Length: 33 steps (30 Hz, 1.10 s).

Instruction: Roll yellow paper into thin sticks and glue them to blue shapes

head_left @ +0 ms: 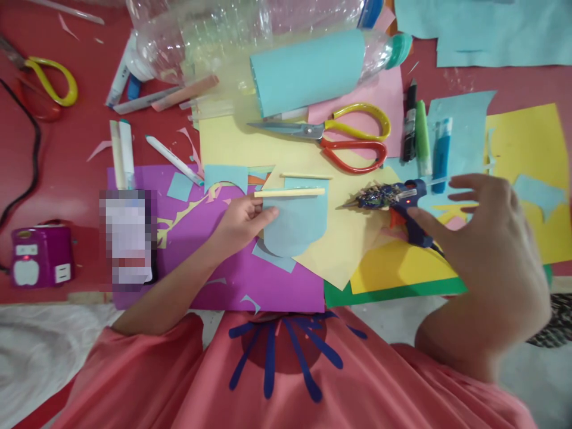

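My left hand [243,223] pinches the left edge of a light blue paper cutout [295,220] with a rounded lower edge. A pale yellow paper strip [289,193] runs along the cutout's top. Just behind it lies a second thin yellow strip [306,176]. At the right, my right hand [482,232] is open, fingers apart, beside a dark blue glue gun [404,205]. The glue gun lies on the papers with its nozzle toward the cutout, a small red light lit and a clear glue stick at its back. Whether my fingers touch it I cannot tell.
Scissors [319,131] with yellow and red handles lie behind the cutout. A plastic bottle wrapped in blue paper [308,71] lies farther back. Markers [422,137] are at the right. A phone [129,238] and a purple socket box [42,256] sit at the left, with paper scraps around.
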{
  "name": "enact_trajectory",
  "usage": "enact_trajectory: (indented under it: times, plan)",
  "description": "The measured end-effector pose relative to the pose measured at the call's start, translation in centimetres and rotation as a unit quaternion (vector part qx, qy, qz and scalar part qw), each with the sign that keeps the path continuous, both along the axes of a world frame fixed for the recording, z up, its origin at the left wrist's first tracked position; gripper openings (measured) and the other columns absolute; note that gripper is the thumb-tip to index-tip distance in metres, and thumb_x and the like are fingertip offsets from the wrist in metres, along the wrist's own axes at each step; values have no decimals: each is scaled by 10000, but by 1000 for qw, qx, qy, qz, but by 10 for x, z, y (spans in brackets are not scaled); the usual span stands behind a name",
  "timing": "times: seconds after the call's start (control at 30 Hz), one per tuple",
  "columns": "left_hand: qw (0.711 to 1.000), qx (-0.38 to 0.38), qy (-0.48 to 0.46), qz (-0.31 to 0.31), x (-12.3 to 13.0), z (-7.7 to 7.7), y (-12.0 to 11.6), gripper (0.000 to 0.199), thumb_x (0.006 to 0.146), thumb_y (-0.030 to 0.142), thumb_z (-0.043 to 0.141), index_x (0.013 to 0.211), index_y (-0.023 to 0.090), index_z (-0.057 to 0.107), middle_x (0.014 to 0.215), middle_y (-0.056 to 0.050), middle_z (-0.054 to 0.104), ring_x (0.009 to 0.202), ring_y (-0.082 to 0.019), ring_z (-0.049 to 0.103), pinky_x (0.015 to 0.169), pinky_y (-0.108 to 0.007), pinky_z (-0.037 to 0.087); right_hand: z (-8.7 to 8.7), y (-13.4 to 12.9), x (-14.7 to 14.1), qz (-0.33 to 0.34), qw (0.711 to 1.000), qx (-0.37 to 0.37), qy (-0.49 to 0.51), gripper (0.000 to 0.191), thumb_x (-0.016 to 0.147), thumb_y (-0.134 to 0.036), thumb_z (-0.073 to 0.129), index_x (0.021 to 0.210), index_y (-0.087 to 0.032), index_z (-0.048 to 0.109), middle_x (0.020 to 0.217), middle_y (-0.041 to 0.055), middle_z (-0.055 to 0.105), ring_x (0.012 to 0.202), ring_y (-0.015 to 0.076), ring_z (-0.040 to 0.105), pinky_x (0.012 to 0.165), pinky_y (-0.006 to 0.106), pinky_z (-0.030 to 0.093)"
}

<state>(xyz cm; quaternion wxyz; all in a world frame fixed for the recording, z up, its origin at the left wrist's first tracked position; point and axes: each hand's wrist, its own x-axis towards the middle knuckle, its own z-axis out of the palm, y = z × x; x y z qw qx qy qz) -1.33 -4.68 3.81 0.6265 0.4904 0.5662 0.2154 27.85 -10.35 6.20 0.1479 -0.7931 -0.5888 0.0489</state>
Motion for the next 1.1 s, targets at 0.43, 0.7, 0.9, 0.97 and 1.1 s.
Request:
enact_trajectory:
  times: [0.43,0.7,0.9,0.97,1.1]
  plan:
    - [1000,0,-2,-17,-2,-5,-1,233,711,353,638,851,176,697,621,6,607,576,-133,562,548,-230,491,-45,-14,35,-173,972,64,148,490,433,-275,802,781,-297,457,656,34,605,551,213,578,532,401,464]
    - [1000,-1,3,1,1,-1,-1,156,685,337,634,691,183,611,587,13,581,541,-123,546,500,-220,470,-43,-5,68,-155,979,107,77,498,438,-390,845,734,-292,457,659,28,565,537,192,523,537,421,418]
    - [999,-17,-37,-16,4,0,-1,157,676,340,621,705,189,590,609,4,595,564,-141,568,513,-245,480,-29,5,7,95,957,202,184,98,791,-336,638,810,-247,601,730,51,625,596,159,585,555,343,469]
    - [999,-15,-38,-23,5,-2,-2,178,663,355,626,717,190,591,605,2,590,584,-153,579,515,-248,473,-25,15,-25,196,935,130,267,84,824,-283,616,888,-229,614,867,54,664,696,144,625,609,304,512]
    - [999,-19,-21,-22,5,-4,-2,182,666,364,617,722,193,591,595,7,568,593,-159,587,512,-245,460,-32,36,-75,271,863,12,427,361,813,-403,645,1104,-217,541,1014,55,650,889,150,637,692,276,537]
